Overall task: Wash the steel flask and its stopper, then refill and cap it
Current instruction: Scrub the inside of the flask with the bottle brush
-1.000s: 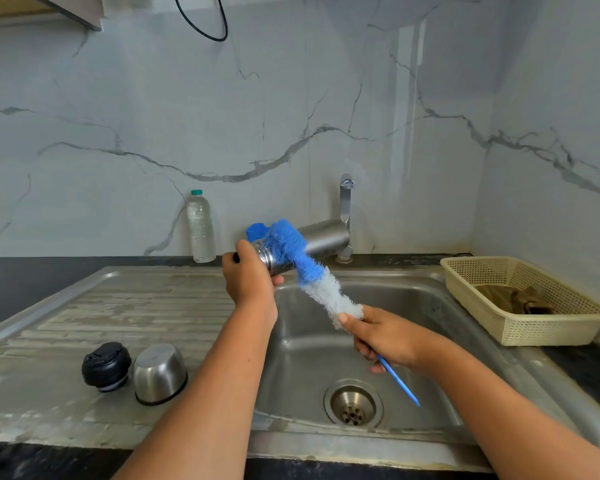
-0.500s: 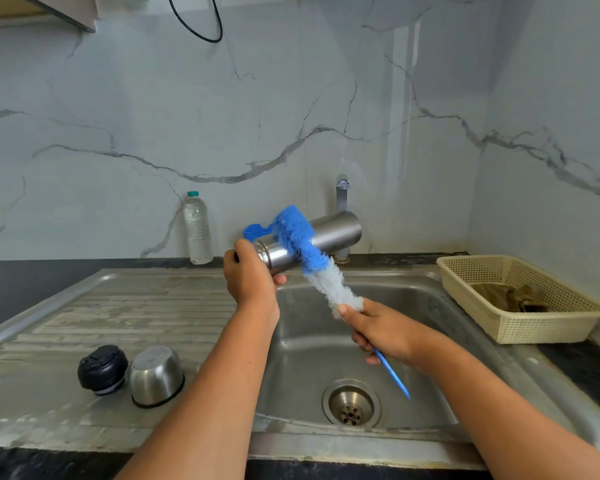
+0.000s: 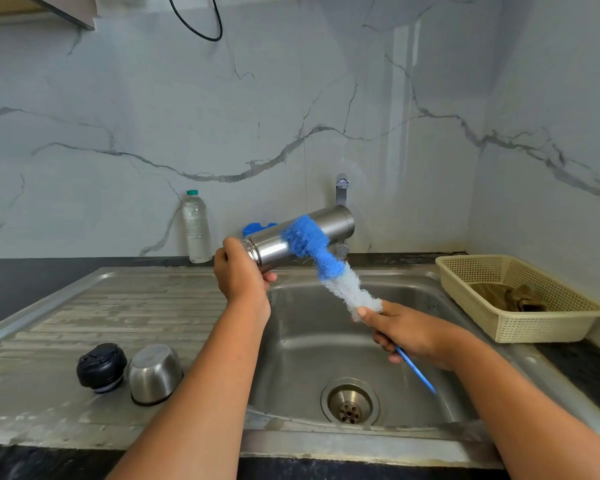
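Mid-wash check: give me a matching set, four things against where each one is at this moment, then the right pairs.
Things:
1 flask
2 brush
3 stopper
4 basket

Places:
A on the drainboard, beside the steel cup
B held in the left hand
C right of the sink
D held in the right hand

Pairs: 1-B, 2-D, 3-A, 4-C

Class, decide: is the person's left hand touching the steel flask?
Touching. The head view shows the left hand gripping the neck end of the steel flask, fingers curled round it, above the sink.
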Tool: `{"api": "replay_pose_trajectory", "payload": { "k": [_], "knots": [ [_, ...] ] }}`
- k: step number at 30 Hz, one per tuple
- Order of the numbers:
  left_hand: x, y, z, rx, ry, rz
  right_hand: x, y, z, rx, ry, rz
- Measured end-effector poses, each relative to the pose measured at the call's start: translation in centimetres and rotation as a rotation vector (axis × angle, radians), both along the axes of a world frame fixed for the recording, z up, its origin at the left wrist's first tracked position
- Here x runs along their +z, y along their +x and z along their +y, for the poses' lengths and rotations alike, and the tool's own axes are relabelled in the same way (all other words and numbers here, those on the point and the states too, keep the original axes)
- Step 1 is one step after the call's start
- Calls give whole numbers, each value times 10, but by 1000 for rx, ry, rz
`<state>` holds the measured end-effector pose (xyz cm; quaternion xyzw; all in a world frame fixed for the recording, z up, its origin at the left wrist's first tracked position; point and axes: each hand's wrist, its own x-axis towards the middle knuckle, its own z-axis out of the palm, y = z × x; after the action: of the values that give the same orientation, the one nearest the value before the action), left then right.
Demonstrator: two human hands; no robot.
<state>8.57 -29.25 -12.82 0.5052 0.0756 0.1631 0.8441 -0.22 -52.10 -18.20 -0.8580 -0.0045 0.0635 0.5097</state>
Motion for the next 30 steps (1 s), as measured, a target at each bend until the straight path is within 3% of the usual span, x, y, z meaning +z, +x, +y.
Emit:
{"api": "replay_pose_trajectory", "payload": {
  "k": [12,30],
  "knots": [
    [-1,4,7,-10,-62,18,-1,1,-11,-58,8,-27],
    [2,-4,-4,-71,0,-73,-2,9,-20,-180,128,-97]
  ]
}}
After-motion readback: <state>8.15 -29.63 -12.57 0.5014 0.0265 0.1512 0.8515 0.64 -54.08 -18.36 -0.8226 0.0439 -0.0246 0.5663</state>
